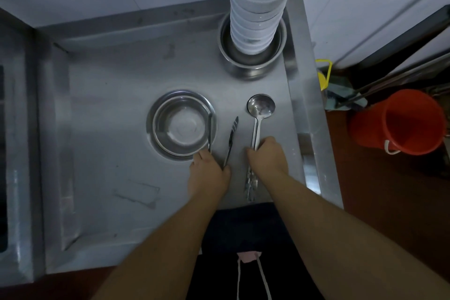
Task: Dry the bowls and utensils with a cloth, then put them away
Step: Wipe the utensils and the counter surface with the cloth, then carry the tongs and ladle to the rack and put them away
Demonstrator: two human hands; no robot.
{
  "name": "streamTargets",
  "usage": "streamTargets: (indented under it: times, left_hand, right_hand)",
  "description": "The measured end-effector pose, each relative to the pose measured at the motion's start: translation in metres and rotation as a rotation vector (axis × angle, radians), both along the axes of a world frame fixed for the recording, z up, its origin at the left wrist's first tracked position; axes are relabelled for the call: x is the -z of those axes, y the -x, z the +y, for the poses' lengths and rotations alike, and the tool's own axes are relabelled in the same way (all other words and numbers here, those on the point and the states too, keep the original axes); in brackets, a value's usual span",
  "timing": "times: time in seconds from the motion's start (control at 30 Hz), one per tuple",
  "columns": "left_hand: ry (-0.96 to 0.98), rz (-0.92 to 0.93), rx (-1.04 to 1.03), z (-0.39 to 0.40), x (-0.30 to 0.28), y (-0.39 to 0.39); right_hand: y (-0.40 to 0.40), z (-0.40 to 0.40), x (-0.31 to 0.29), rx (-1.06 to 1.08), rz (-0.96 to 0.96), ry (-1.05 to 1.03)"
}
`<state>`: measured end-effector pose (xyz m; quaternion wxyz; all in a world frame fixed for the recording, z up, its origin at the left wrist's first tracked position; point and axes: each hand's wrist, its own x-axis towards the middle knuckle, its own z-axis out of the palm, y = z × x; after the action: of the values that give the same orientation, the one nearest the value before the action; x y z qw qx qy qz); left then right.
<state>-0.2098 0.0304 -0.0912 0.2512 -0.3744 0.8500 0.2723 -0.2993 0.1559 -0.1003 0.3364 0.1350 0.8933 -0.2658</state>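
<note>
On the steel counter (117, 129) a shallow steel bowl (181, 124) sits in the middle. My left hand (209, 170) grips a pair of steel tongs (230, 141) just right of the bowl; one arm of the tongs lies over the bowl's right rim, the other points away over the counter. My right hand (266, 156) holds the handle of a steel ladle (260, 107), whose round scoop lies on the counter further back. The ladle's handle end sticks out behind my right wrist. No cloth is in view.
A tall stack of white bowls (258, 7) stands in a steel pot (252, 61) at the back right. The counter's right edge runs close to my right hand. An orange bucket (401, 122) stands on the floor to the right. A raised steel ledge borders the left.
</note>
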Motion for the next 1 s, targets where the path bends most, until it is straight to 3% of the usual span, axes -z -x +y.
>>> streamTargets:
  times: [0.4,0.77,1.0]
  left_hand:
    - [-0.068,0.055,-0.133,-0.031,-0.014,-0.049]
    - [-0.056,0.09,-0.101,-0.055,-0.04,-0.072]
    - [-0.038,0.108,-0.092,-0.067,-0.071,-0.081]
  right_hand:
    - [-0.001,-0.021,0.008,-0.007,0.006,-0.156]
    - [0.001,-0.016,-0.006,0.117,-0.029,-0.138]
    - [-0.026,-0.008,-0.053,-0.056,-0.018,-0.134]
